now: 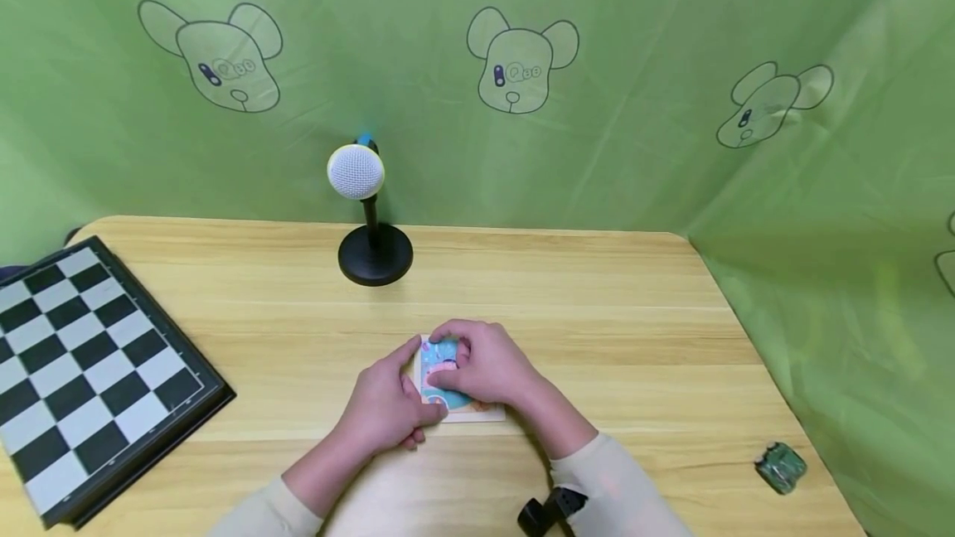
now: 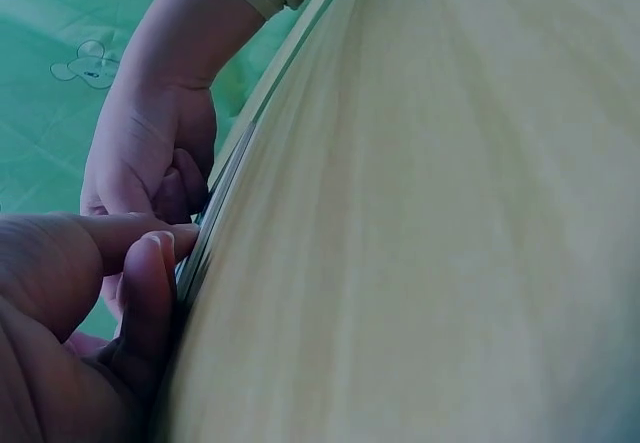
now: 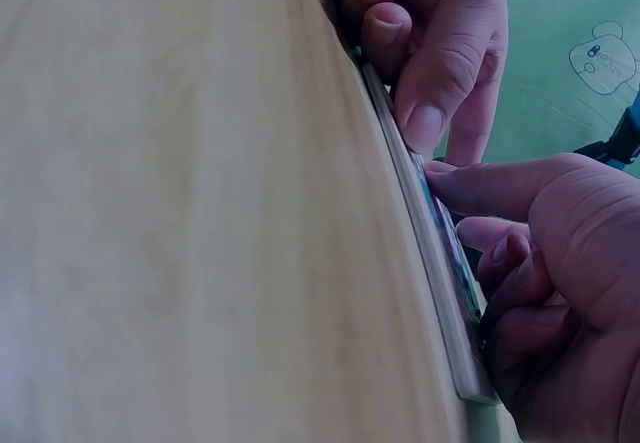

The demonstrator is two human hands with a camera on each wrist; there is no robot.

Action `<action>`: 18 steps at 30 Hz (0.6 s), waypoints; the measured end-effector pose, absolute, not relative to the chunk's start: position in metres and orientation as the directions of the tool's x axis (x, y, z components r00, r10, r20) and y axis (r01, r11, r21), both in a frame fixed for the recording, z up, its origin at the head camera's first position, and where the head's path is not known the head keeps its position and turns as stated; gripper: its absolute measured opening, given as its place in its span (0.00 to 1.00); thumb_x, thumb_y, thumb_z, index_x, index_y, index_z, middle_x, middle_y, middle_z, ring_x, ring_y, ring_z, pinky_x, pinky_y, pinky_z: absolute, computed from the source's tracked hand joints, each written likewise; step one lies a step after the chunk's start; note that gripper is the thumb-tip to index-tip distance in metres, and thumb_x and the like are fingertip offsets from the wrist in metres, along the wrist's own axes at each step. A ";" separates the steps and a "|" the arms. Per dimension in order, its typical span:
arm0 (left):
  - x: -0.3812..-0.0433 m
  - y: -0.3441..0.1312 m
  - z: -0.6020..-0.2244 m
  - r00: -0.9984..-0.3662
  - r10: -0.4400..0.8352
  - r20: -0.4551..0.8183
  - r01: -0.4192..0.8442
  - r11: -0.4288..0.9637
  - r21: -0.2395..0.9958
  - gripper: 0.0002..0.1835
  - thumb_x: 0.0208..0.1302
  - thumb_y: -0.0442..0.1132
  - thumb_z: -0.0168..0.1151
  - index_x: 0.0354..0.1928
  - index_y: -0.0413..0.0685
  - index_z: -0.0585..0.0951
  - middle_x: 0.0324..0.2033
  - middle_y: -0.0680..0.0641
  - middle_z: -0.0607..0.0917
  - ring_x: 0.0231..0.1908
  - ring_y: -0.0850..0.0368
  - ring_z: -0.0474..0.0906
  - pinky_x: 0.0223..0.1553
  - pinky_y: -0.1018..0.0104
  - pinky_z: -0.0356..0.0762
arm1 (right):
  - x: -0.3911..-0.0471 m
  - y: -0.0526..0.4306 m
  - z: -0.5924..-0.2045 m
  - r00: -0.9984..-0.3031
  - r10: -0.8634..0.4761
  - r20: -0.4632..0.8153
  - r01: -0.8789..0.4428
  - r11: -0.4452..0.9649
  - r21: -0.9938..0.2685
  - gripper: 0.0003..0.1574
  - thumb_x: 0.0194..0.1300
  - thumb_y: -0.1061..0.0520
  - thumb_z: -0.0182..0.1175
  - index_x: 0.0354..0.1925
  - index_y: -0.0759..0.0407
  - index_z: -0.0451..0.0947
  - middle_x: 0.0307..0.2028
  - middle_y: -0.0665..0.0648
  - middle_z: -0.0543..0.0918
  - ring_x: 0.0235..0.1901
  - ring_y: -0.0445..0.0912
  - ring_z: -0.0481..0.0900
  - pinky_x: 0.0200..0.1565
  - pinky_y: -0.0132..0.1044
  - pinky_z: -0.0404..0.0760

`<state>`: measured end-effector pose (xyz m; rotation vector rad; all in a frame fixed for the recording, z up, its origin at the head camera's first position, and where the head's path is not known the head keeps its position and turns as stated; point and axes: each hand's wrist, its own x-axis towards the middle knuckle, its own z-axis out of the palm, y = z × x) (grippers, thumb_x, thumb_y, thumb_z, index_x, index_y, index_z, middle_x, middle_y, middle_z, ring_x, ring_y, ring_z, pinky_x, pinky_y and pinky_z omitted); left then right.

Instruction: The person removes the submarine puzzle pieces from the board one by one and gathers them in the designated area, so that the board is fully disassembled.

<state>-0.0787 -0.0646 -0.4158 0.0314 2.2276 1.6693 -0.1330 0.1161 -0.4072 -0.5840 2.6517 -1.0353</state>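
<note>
On the pale wood-grain tabletop [image 1: 597,297], well in from its far edge, the left hand [image 1: 384,404], thumb and forefinger spread, grips the left edge of a flat, blue-pictured, pale-rimmed board [image 1: 442,355]; directly above, the right hand [image 1: 483,363] curls, its pinch unclear.

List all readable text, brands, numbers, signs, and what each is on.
"Q", following characters unclear: middle cartoon head printed on the green backdrop.
Chessboard: tiny border marks, too small to read.
Picture board: no readable text on the part that shows.
Microphone: none visible.
</note>
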 end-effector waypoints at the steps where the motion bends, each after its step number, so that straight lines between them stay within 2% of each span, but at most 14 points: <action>1: -0.079 -0.065 -0.416 -0.936 0.228 -0.267 -0.193 0.301 0.934 0.54 0.49 0.29 0.76 0.77 0.41 0.57 0.20 0.43 0.79 0.10 0.53 0.77 0.15 0.57 0.81 | -0.133 0.116 -0.407 -0.891 -0.447 -0.074 -0.280 0.671 -0.687 0.26 0.53 0.49 0.77 0.51 0.50 0.83 0.16 0.48 0.72 0.16 0.42 0.70 0.19 0.33 0.69; 11: -0.079 -0.065 -0.418 -0.936 0.233 -0.262 -0.190 0.292 0.937 0.54 0.49 0.29 0.77 0.77 0.41 0.56 0.21 0.43 0.78 0.11 0.52 0.78 0.16 0.56 0.81 | -0.134 0.113 -0.403 -0.886 -0.452 -0.106 -0.257 0.667 -0.699 0.24 0.52 0.52 0.77 0.49 0.50 0.84 0.15 0.49 0.72 0.15 0.42 0.69 0.18 0.33 0.67; 18: -0.080 -0.065 -0.418 -0.935 0.236 -0.265 -0.192 0.291 0.937 0.54 0.49 0.28 0.77 0.77 0.41 0.56 0.21 0.42 0.78 0.11 0.52 0.78 0.16 0.57 0.81 | -0.136 0.110 -0.407 -0.893 -0.423 -0.153 -0.188 0.660 -0.727 0.24 0.52 0.55 0.77 0.48 0.49 0.83 0.15 0.50 0.69 0.15 0.43 0.67 0.18 0.32 0.65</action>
